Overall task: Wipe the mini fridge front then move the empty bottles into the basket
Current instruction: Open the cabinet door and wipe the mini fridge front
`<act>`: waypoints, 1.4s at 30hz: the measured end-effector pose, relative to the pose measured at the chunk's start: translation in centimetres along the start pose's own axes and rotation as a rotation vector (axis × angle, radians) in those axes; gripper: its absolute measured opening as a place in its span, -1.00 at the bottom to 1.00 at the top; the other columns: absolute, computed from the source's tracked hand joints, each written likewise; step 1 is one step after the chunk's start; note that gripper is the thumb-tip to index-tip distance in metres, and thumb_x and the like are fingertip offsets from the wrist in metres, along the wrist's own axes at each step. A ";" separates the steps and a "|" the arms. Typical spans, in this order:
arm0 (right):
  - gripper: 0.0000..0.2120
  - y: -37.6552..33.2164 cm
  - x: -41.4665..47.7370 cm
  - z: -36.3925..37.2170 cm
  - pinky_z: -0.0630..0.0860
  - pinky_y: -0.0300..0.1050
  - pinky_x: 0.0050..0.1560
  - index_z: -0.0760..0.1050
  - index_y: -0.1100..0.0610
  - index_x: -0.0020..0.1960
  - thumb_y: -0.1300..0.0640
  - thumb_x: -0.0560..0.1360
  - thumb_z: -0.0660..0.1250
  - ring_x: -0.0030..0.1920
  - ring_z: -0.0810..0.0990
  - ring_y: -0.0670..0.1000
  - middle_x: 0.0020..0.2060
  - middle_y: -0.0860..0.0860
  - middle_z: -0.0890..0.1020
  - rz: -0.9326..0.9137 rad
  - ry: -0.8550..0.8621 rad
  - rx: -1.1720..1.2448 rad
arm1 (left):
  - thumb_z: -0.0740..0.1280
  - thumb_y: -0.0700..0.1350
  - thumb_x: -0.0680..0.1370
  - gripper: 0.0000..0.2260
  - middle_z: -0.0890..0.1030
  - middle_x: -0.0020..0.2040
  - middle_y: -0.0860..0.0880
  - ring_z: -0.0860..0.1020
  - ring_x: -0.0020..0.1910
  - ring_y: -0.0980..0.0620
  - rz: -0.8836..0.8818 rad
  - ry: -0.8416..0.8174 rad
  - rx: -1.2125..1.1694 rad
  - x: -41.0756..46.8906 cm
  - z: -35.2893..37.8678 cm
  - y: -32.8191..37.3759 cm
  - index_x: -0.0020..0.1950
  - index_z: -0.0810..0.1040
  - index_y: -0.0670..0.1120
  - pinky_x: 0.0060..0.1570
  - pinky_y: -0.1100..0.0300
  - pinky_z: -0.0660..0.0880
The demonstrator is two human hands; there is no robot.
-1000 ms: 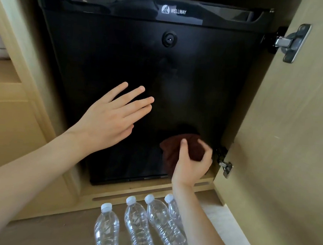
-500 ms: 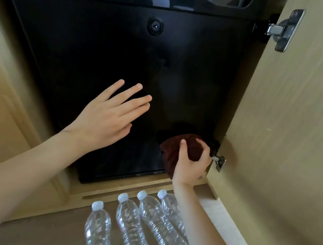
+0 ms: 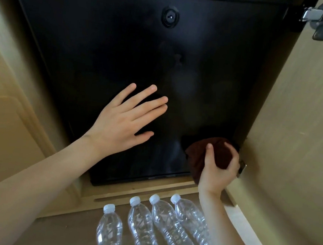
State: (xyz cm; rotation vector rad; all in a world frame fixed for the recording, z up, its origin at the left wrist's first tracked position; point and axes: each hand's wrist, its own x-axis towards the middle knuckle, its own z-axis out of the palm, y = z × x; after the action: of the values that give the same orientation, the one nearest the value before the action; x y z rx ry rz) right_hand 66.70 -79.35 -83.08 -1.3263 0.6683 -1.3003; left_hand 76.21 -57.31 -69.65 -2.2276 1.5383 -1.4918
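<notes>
Left hand (image 3: 125, 122) flat, fingers (image 3: 147, 93) straight and spread, thumb out, forearm extended. Right hand (image 3: 217, 173) lower, wrist bent up, cloth (image 3: 220, 154) bunched between its thumb and curled fingers.

Right hand (image 3: 218, 172) presses brown cloth (image 3: 211, 152) against black fridge door (image 3: 124, 49).

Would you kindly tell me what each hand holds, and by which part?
The right hand grips the bunched dark-brown cloth round its lower right edge; the left hand, fingers straight, holds nothing.
</notes>
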 end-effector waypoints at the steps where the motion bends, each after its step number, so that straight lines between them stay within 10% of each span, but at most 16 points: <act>1: -0.64 1.2 -0.2 -0.4 0.39 -0.60 -0.03 0.56 0.06 0.20 0.08 0.45 0.54 0.08 0.51 -0.34 0.15 0.02 0.57 0.036 0.007 0.003 | 0.37 0.06 0.55 -0.44 0.37 0.52 -0.04 0.18 0.57 -0.10 -0.001 0.010 0.003 0.0 0.2 0.0 0.51 0.36 -0.08 0.58 -0.06 -0.05; 8: -0.73 5.8 -0.6 -2.0 0.56 -0.13 0.19 0.57 -0.02 0.13 0.09 0.46 0.51 0.13 0.58 -0.02 0.12 -0.02 0.61 0.318 0.146 0.019 | 0.39 0.06 0.54 -0.43 0.39 0.51 -0.05 0.20 0.55 -0.11 0.003 0.021 0.007 0.1 0.3 0.0 0.50 0.38 -0.10 0.58 -0.06 -0.06; 19: -0.70 4.6 -5.7 0.7 0.39 -0.58 -0.15 0.54 0.03 0.19 0.05 0.48 0.48 -0.03 0.54 -0.24 0.12 0.02 0.59 0.318 0.135 -0.011 | 0.43 0.04 0.51 -0.37 0.37 0.52 -0.07 0.18 0.55 -0.13 0.031 0.012 0.018 -0.1 0.1 -0.4 0.52 0.34 -0.13 0.56 -0.09 -0.07; 30: -0.73 3.1 -11.5 3.0 0.40 -0.45 -0.09 0.49 -0.15 0.15 -0.05 0.49 0.45 0.01 0.51 -0.33 0.04 -0.31 0.48 0.360 0.062 0.010 | 0.40 -0.03 0.55 -0.38 0.31 0.56 -0.07 0.18 0.57 -0.10 0.045 -0.100 -0.030 -3.9 -1.1 -1.7 0.56 0.27 -0.11 0.57 0.00 0.01; 42: -0.68 0.0 -23.4 8.5 0.55 -0.05 -0.04 0.40 -0.25 0.15 -0.05 0.50 0.45 0.09 0.53 0.04 0.22 -0.05 0.37 0.495 -0.095 0.010 | 0.36 -0.05 0.58 -0.42 0.28 0.57 -0.03 0.16 0.58 -0.04 -0.057 -0.144 -0.086 -7.1 -1.7 -2.1 0.56 0.27 -0.09 0.59 0.05 0.02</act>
State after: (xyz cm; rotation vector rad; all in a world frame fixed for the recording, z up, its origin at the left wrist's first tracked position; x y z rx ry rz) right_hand 69.12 -55.18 -88.42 -1.1137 0.8562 -0.8344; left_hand 76.16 -50.25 -72.42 -2.3867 1.5364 -1.2696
